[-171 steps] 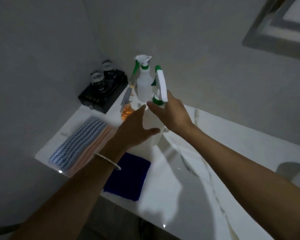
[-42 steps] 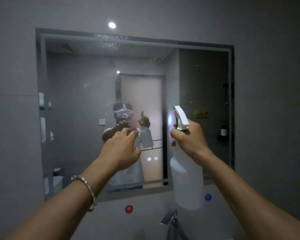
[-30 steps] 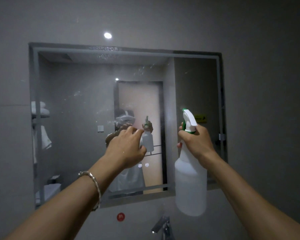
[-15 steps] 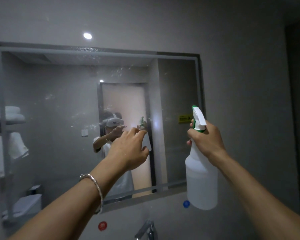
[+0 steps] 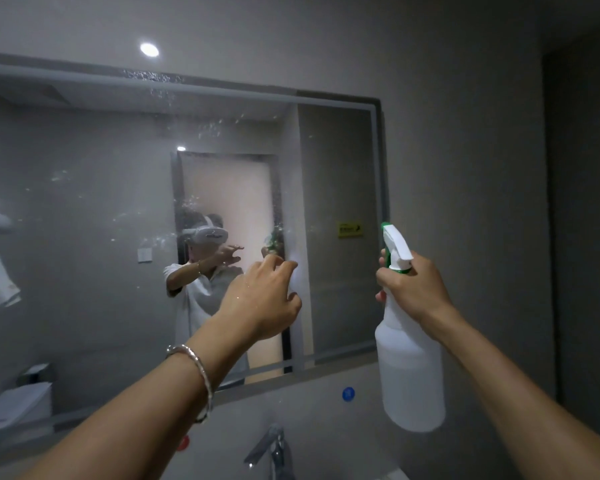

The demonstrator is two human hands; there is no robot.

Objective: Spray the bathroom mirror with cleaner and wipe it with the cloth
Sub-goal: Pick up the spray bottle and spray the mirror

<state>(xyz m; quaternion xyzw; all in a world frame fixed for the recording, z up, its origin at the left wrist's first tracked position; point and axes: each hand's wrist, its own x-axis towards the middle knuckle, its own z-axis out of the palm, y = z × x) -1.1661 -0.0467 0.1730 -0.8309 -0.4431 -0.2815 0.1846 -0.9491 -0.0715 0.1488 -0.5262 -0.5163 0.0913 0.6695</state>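
Note:
The wall mirror (image 5: 84, 271) fills the left and middle of the head view, its glass speckled with spray droplets near the top and centre. My right hand (image 5: 413, 289) grips the neck of a white spray bottle (image 5: 409, 375) with a green-and-white trigger head, held upright by the mirror's right edge, nozzle toward the glass. My left hand (image 5: 260, 303) is raised in front of the mirror, fingers loosely curled and apart, holding nothing. No cloth is in view.
A chrome faucet (image 5: 271, 448) stands below the mirror at the bottom centre. A blue dot (image 5: 348, 393) and a red dot (image 5: 184, 441) sit on the wall under the mirror. A dark recess (image 5: 586, 237) runs down the far right.
I lifted the bottle from the counter to the mirror. Over the last second both hands drifted rightward along the glass, and more droplets show on it.

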